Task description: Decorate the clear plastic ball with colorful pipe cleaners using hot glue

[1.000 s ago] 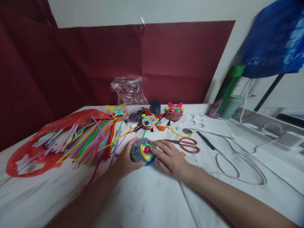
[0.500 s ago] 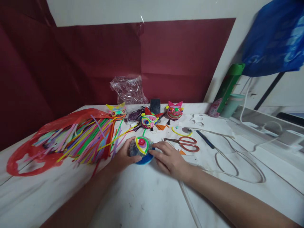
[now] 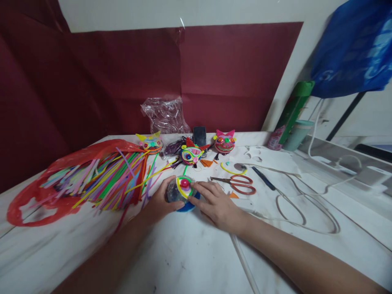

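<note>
A ball [image 3: 174, 193], greyish and see-through on top and blue below, sits on the table in front of me. On its upper face is an eye-shaped piece [image 3: 184, 183] with a red centre and yellow, white and green strips around it. My left hand [image 3: 159, 200] wraps the ball's left side, thumb at the front. From the right, the fingers of my right hand [image 3: 214, 202] press on the eye-shaped piece and cover its right edge. Behind the ball lies a decorated animal head [image 3: 191, 154] with red horns.
Orange-handled scissors [image 3: 241, 183], a dark-handled tool [image 3: 263, 178] and a looping cable [image 3: 321, 216] lie to the right. Colourful fuzzy strips [image 3: 113, 179] spill from a red plastic bag [image 3: 39, 206] at left. Two more decorated heads, one yellow-eared [image 3: 151, 143], one pink [image 3: 225, 143], stand behind.
The eye-shaped piece has shifted slightly up and right and appears turned. My right fingers have moved up over its right side. My left hand stays on the ball.
</note>
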Motion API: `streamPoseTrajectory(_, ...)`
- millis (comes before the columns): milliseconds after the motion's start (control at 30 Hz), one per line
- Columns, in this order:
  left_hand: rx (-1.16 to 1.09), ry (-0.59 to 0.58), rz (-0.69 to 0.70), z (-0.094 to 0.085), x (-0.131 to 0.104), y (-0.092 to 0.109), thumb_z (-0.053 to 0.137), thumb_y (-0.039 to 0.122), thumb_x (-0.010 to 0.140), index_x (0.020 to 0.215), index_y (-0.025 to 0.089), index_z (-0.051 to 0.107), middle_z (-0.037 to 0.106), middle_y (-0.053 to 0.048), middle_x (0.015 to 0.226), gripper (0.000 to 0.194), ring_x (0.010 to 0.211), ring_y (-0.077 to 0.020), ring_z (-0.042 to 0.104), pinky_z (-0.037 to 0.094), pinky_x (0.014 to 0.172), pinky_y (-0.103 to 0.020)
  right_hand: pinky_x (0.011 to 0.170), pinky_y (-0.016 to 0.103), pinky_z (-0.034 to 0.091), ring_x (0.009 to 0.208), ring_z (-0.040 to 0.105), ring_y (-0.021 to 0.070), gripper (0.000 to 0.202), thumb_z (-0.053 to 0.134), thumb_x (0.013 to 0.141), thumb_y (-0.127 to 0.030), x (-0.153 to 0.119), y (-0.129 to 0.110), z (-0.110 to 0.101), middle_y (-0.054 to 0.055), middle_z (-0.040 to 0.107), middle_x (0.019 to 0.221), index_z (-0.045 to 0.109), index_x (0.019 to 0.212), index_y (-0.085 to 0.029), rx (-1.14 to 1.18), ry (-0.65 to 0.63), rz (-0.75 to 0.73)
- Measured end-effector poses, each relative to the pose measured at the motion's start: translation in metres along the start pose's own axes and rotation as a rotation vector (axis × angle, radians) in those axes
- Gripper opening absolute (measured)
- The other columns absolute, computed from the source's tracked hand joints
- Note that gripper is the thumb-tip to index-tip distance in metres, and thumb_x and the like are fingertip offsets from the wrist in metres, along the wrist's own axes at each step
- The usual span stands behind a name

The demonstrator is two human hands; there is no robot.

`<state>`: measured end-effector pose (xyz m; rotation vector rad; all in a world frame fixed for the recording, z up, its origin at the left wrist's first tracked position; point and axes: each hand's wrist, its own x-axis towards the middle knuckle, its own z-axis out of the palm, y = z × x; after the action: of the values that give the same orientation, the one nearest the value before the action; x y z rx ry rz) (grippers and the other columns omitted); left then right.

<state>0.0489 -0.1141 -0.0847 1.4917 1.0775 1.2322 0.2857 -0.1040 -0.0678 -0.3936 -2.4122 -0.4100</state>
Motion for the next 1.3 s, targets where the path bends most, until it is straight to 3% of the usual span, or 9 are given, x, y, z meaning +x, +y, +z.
streamPoseTrajectory(167,0.000,-0.012,-0.008,0.001,-0.001,0.003,0.082,0.031,0.060,0.131,0.019,0.042,0.055,-0.013,0.130,0.083,0.123,-0.0330,0.050,0.041,0.103,-0.043,0.092,0.047,0.045,0.116,0.048,0.0281,0.028,0.047,0.091,-0.018,0.005,-0.003,-0.002,0.017,0.052,0.127,0.054,0.118,-0.020,0.203,0.149,0.173)
streamPoseTrajectory(300,0.005,0.006,-0.059,0.000,0.000,0.006,0.083,0.030,0.056,0.131,0.019,0.043,0.057,-0.013,0.130,0.086,0.123,-0.0346,0.050,0.042,0.101,-0.043,0.073,0.033,0.050,0.082,0.058,0.0201,0.007,0.049,0.094,-0.024,0.005,0.002,-0.001,0.007,0.060,0.085,0.053,0.090,-0.021,0.357,0.290,0.425)
streamPoseTrajectory(433,-0.053,-0.009,-0.108,-0.001,0.002,0.010,0.082,0.035,0.056,0.130,0.017,0.041,0.057,-0.015,0.129,0.087,0.122,-0.0360,0.051,0.044,0.099,-0.043,0.058,0.027,0.045,0.062,0.053,0.0159,0.023,0.044,0.097,-0.033,0.002,0.008,0.000,0.001,0.054,0.067,0.049,0.077,-0.022,0.370,0.285,0.547)
streamPoseTrajectory(667,-0.078,-0.030,-0.115,-0.001,0.003,0.013,0.081,0.036,0.058,0.130,0.017,0.041,0.057,-0.016,0.130,0.085,0.124,-0.0354,0.050,0.043,0.100,-0.041,0.054,0.027,0.039,0.054,0.044,0.0147,0.042,0.026,0.101,-0.039,0.004,0.007,-0.001,-0.001,0.044,0.058,0.039,0.064,-0.023,0.258,0.251,0.511)
streamPoseTrajectory(800,-0.066,-0.034,-0.112,-0.004,0.002,0.011,0.081,0.036,0.059,0.129,0.019,0.043,0.059,-0.013,0.127,0.081,0.121,-0.0340,0.052,0.043,0.099,-0.040,0.057,0.028,0.042,0.060,0.049,0.0154,0.037,0.029,0.100,-0.040,0.003,0.008,0.002,0.001,0.050,0.065,0.043,0.071,-0.023,0.315,0.258,0.554)
streamPoseTrajectory(967,-0.085,-0.080,-0.092,-0.007,0.003,0.007,0.081,0.034,0.061,0.130,0.020,0.043,0.058,-0.014,0.128,0.080,0.121,-0.0344,0.052,0.044,0.097,-0.042,0.059,0.029,0.043,0.059,0.048,0.0159,0.036,0.037,0.098,-0.035,0.003,0.011,0.005,-0.001,0.046,0.060,0.040,0.064,-0.023,0.329,0.226,0.551)
streamPoseTrajectory(1167,-0.208,-0.269,-0.118,-0.013,0.004,0.007,0.086,0.035,0.054,0.133,0.021,0.043,0.049,-0.015,0.139,0.092,0.127,-0.0365,0.046,0.041,0.102,-0.045,0.070,0.032,0.050,0.076,0.058,0.0183,0.015,0.045,0.095,-0.030,0.002,0.009,0.007,0.006,0.061,0.083,0.055,0.090,-0.020,0.469,0.199,0.563)
streamPoseTrajectory(1233,-0.210,-0.266,-0.127,-0.012,0.002,0.009,0.087,0.035,0.052,0.133,0.022,0.044,0.046,-0.014,0.143,0.093,0.131,-0.0365,0.042,0.039,0.104,-0.045,0.080,0.038,0.051,0.093,0.059,0.0226,0.025,0.052,0.092,-0.039,0.001,0.009,0.007,0.011,0.063,0.100,0.054,0.107,-0.018,0.481,0.177,0.486)
streamPoseTrajectory(1300,-0.211,-0.250,-0.124,-0.011,0.000,0.013,0.087,0.037,0.053,0.133,0.023,0.045,0.044,-0.012,0.145,0.091,0.133,-0.0362,0.039,0.037,0.106,-0.045,0.092,0.046,0.047,0.111,0.054,0.0283,0.057,0.063,0.083,-0.048,0.000,0.008,0.008,0.018,0.057,0.121,0.045,0.126,-0.016,0.475,0.143,0.390)
